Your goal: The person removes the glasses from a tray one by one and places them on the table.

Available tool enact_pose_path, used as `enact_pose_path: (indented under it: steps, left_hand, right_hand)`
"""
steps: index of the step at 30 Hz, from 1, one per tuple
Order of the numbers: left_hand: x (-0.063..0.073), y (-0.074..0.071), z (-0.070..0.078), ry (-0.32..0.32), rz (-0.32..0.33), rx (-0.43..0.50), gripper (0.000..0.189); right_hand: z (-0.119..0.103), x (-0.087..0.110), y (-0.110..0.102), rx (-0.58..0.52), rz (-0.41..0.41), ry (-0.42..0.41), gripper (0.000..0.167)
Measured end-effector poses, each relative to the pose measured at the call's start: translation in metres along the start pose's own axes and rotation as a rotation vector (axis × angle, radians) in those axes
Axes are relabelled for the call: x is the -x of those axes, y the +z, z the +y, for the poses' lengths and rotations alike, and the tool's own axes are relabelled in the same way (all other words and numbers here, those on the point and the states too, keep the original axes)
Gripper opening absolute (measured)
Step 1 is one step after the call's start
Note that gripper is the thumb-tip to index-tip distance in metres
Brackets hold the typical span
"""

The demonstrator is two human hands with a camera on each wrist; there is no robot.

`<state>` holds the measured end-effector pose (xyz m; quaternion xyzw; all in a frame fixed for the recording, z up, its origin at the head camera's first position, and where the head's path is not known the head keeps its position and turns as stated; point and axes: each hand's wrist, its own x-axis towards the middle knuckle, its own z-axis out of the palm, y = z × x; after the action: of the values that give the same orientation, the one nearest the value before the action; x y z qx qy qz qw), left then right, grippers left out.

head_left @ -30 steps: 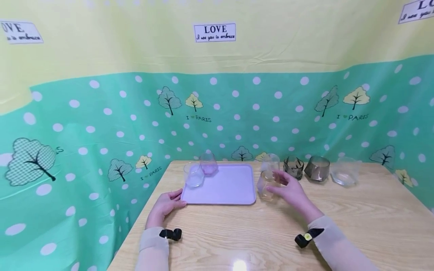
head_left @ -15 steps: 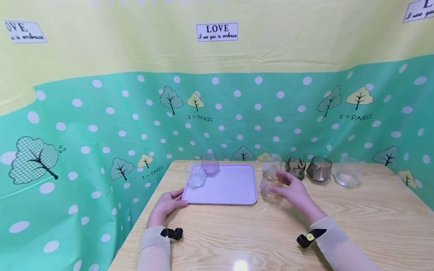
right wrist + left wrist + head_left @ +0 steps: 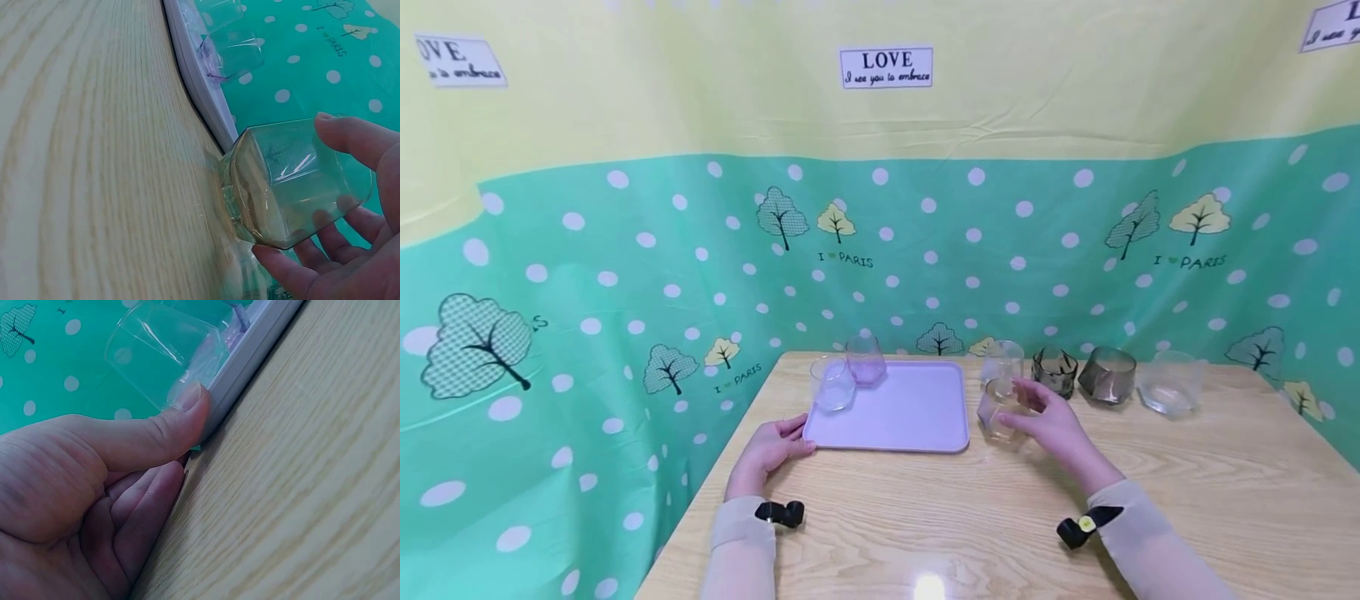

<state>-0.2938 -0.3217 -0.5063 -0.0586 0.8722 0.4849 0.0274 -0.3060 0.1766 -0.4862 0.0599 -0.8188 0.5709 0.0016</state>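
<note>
At the near left corner of the lilac tray (image 3: 902, 410), my left hand (image 3: 767, 452) grips the edge. The left wrist view has its thumb (image 3: 181, 415) against the rim, the other fingers curled below. My right hand (image 3: 1054, 427) holds a faceted amber-tinted glass (image 3: 290, 181) beside the tray's right edge. Its thumb lies on one side and the fingers on the other; the base appears to be on or just above the table. On the tray's left part stand a clear glass (image 3: 832, 390) and a pink-tinted glass (image 3: 867, 367).
Along the table's back right stand another clear glass (image 3: 1002, 358), a dark patterned glass (image 3: 1054, 375), a smoky grey glass (image 3: 1107, 377) and a wide clear glass (image 3: 1169, 387). A green and yellow printed curtain (image 3: 880, 217) hangs behind the wooden table (image 3: 880, 517).
The view has shifted slightly. Both hands, the tray and the glasses keep the same places relative to one another.
</note>
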Motion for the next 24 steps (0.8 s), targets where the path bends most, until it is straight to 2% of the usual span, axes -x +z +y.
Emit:
enact_pose_path:
  steps: [7, 17, 24]
  left_hand:
    - [-0.0016, -0.0025, 0.0019, 0.013, 0.000, -0.021, 0.075]
    - [0.0012, 0.0002, -0.0008, 0.008, -0.004, 0.012, 0.074]
    - [0.0017, 0.0012, -0.0028, 0.015, -0.004, 0.021, 0.074]
  right_hand:
    - [-0.0019, -0.0019, -0.0029, 0.011, -0.023, -0.010, 0.093]
    - [-0.0017, 0.0008, -0.0046, 0.006, -0.055, 0.012, 0.096]
    - [-0.0010, 0.0028, -0.0048, 0.007, -0.046, 0.012, 0.100]
